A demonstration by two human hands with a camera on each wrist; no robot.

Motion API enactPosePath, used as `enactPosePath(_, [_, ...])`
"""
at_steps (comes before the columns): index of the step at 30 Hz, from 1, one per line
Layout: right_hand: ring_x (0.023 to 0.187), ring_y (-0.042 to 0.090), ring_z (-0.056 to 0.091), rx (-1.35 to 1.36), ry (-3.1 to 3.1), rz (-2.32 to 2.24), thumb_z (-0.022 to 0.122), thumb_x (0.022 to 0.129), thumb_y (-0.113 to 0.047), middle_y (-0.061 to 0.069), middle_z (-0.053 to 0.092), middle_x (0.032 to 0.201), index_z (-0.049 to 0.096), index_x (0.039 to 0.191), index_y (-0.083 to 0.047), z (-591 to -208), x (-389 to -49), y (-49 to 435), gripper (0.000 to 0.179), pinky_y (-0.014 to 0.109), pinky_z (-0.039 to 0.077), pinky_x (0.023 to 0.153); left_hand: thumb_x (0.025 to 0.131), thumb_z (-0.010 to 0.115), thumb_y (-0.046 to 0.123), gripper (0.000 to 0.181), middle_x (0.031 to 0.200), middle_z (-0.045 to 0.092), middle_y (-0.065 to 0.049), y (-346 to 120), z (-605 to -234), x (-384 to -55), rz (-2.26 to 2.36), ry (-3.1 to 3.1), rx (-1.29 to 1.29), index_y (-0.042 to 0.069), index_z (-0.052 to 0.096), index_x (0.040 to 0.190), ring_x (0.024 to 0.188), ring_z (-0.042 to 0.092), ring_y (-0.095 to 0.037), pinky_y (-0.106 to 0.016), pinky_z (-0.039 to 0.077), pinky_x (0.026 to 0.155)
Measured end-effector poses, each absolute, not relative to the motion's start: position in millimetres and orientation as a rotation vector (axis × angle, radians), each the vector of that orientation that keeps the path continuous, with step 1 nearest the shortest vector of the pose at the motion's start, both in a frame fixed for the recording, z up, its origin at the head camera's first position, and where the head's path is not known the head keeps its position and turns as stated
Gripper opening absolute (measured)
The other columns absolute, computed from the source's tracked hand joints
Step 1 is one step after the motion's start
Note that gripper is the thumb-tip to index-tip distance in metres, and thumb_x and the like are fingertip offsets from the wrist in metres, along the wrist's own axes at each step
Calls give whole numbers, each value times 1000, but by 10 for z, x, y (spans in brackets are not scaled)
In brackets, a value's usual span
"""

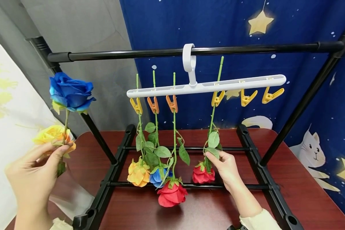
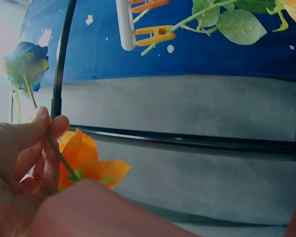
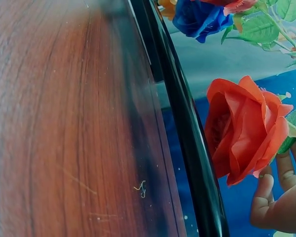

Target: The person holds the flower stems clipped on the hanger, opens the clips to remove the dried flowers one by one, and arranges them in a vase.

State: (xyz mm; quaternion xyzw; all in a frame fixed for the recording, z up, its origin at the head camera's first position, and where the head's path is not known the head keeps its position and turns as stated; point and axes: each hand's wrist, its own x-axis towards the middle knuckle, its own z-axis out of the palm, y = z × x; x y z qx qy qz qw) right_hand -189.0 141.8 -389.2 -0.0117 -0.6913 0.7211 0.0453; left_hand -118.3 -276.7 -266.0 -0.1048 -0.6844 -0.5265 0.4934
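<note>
My left hand [image 1: 35, 174] pinches an artificial blue rose [image 1: 70, 92] by its stem, bloom up, between thumb and fingertips. A yellow rose [image 1: 50, 135] is held in the same hand, its bloom just behind the fingers; the left wrist view shows its orange-yellow petals [image 2: 86, 155] below the thumb. With thumb and fingers, my right hand [image 1: 225, 167] grips a hanging red rose [image 1: 203, 175] at its leaves, just above the bloom. That rose hangs upside down from a yellow clip [image 1: 218, 99] on a white hanger [image 1: 235, 84]. In the right wrist view, fingertips are right behind its bloom [image 3: 246, 131].
Left of it, a yellow rose [image 1: 139, 173], a blue rose [image 1: 160, 176] and another red rose [image 1: 172, 194] hang from clips. Two yellow clips [image 1: 248, 97] at the right end hold nothing. A black rack [image 1: 118, 55] carries the hanger over a reddish-brown table [image 1: 149, 217].
</note>
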Motion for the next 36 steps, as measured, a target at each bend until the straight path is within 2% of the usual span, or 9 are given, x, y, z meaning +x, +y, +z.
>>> enactPosePath(4, [86, 4, 64, -59, -2126, 2186, 69, 94, -15, -13, 72, 83, 73, 106, -3, -3890, -1890, 1430, 17, 21, 55, 77, 79, 77, -9, 12, 72, 70, 24, -2846, -2706, -1172, -1073, -1842, -14, -15, 73, 89, 58, 63, 9, -4, 48, 58])
enactPosePath(6, [85, 4, 64, -60, -2127, 2176, 69, 93, -14, -12, 72, 82, 73, 106, -1, -3894, -1889, 1434, 18, 22, 55, 76, 79, 79, -5, 10, 68, 67, 28, -2876, -2727, -1157, -1036, -1901, 79, -10, 75, 86, 58, 60, 11, -3, 48, 60])
enactPosePath(9, [83, 4, 65, 6, -2141, 2162, 70, 93, -13, -13, 72, 82, 74, 103, -4, -3910, -1923, 1473, 14, 22, 55, 75, 77, 81, -2, 8, 65, 64, 31, -2880, -2778, -1077, -1037, -1944, 223, 0, 78, 84, 57, 60, 14, -2, 45, 56])
enactPosePath(12, [83, 7, 70, 170, -2142, 2182, 68, 94, -13, -8, 75, 83, 73, 101, -6, -3938, -1959, 1519, 11, 24, 57, 75, 75, 84, -1, 14, 62, 63, 32, -2889, -2835, -1010, -1047, -1979, 329, 11, 78, 80, 55, 58, 16, -3, 41, 51])
enactPosePath(17, [81, 11, 74, 464, -2175, 2184, 63, 97, -13, -3, 76, 83, 67, 107, 6, -3980, -2020, 1595, 21, 27, 59, 75, 73, 86, 0, 22, 60, 60, 36, -2887, -2927, -914, -975, -2065, 373, 20, 76, 73, 53, 55, 18, -2, 39, 52])
enactPosePath(23, [88, 2, 69, 580, -2302, 2064, 65, 94, -5, -15, 72, 95, 61, 120, 15, -4024, -2072, 1672, 33, 21, 57, 79, 74, 87, 6, 15, 59, 55, 41, -2857, -2971, -838, -870, -2156, 408, 16, 77, 77, 54, 52, 23, -2, 38, 53])
enactPosePath(29, [83, 1, 68, 585, -2340, 1952, 70, 90, -4, -17, 71, 92, 66, 109, 15, -4050, -2080, 1708, 27, 20, 56, 73, 78, 85, 14, 13, 57, 50, 45, -2854, -2950, -816, -798, -2250, 430, 6, 77, 84, 54, 48, 25, -3, 37, 51])
enactPosePath(36, [70, -1, 61, 536, -2267, 1879, 72, 85, 2, -22, 69, 79, 70, 96, 12, -4091, -2088, 1748, 15, 19, 51, 63, 77, 85, 12, 10, 57, 49, 46, -2845, -2944, -822, -766, -2247, 415, 11, 76, 81, 54, 47, 27, -2, 37, 51])
